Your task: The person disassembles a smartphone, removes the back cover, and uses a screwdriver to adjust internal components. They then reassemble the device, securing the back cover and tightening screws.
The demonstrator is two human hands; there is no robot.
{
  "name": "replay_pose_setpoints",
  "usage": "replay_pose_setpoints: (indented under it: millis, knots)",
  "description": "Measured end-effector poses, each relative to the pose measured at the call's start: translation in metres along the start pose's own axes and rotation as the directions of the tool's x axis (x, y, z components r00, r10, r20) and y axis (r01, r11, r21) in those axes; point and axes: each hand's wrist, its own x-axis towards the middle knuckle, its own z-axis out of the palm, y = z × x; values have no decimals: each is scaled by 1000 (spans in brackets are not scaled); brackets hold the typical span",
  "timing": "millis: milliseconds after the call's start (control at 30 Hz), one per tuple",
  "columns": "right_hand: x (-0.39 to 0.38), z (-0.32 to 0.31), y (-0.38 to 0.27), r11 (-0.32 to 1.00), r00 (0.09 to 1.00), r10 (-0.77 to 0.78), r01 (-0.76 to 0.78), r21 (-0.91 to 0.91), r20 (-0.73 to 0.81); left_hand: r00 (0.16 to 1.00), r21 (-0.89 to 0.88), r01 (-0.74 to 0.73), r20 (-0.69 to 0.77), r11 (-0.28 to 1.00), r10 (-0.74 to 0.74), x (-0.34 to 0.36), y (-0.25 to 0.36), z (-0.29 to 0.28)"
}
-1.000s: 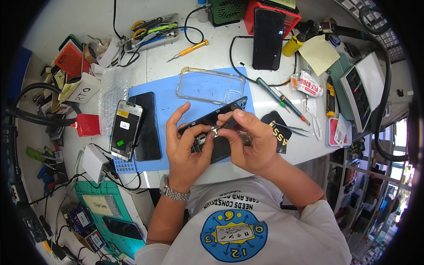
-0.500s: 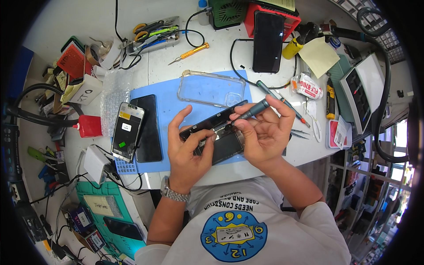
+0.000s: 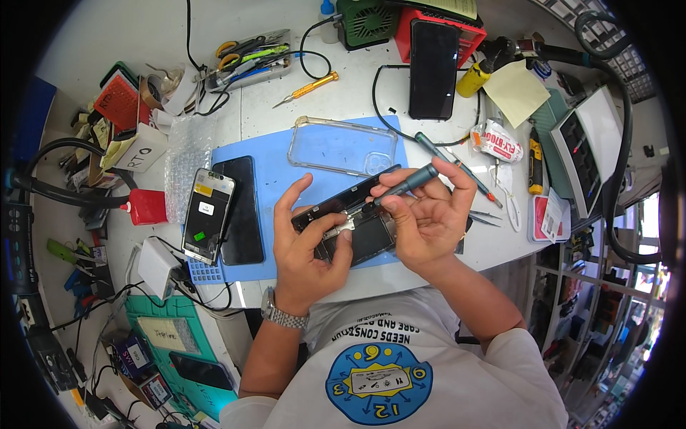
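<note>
Teal screwdriver [image 3: 411,183] fills the grip of the right hand [image 3: 429,227]; the left hand [image 3: 305,256] clasps an opened phone [image 3: 369,239].

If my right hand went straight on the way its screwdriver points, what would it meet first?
The screwdriver would likely meet the inside of the open phone first; depth is unclear, and its tip may already touch it.

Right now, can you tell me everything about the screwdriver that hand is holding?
The screwdriver is slim and dark blue-grey, with a smooth, slightly shiny handle that looks like metal. The right hand holds it between thumb and fingers. It slants, with its back end up to the right and its narrower front end down to the left, over the opened phone. Its tip is too small to tell whether it touches anything.
</note>
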Motion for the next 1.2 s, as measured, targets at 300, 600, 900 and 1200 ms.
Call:
replay_pose_setpoints:
  millis: [300,600,900,1200]
  knots:
    - [-2,0,1,1000,1000,-2,2,-1,25,1000,-28,19,-12,999,-19,-3,-4,4]
    - [-2,0,1,1000,1000,-1,1,17,19,1000,-1,6,-20,1000,-6,-2,-3,4]
    - [-2,0,1,1000,1000,-4,4,20,18,995,-36,102,1,994,-102,-5,-1,4]
    - [-2,-1,0,999,998,-52,52,-9,22,1000,-19,5,-18,1000,-5,-2,-4,5]
